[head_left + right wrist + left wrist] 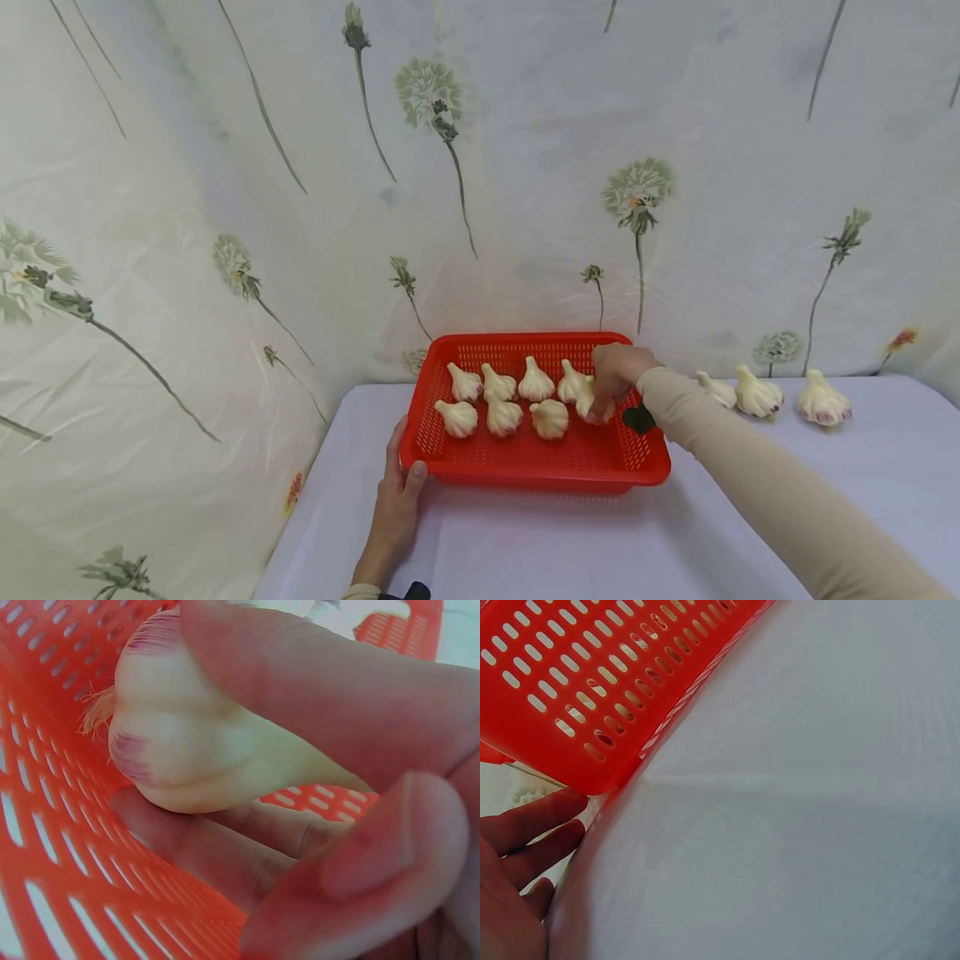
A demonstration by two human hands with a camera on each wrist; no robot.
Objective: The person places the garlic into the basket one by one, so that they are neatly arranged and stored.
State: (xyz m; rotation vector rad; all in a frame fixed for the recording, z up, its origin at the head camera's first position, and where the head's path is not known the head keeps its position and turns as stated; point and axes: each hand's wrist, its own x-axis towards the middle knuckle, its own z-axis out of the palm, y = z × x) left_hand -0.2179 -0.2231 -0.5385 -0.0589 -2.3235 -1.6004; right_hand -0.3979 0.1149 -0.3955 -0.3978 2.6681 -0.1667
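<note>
A red plastic basket with slotted walls stands on the table, holding several garlic bulbs in two rough rows. My left hand holds its front left corner, thumb by the front rim and fingers along the left side. In the left wrist view, fingers reach the basket's lower corner. My right hand is inside the right end of the basket. Between its thumb and fingers it grips a garlic bulb with purple streaks, roots pointing toward the slotted wall.
To the right of the basket, more garlic bulbs lie in a row near the back of the white-covered table, partly behind the right sleeve. Flower-patterned cloth hangs close behind the basket and along the left.
</note>
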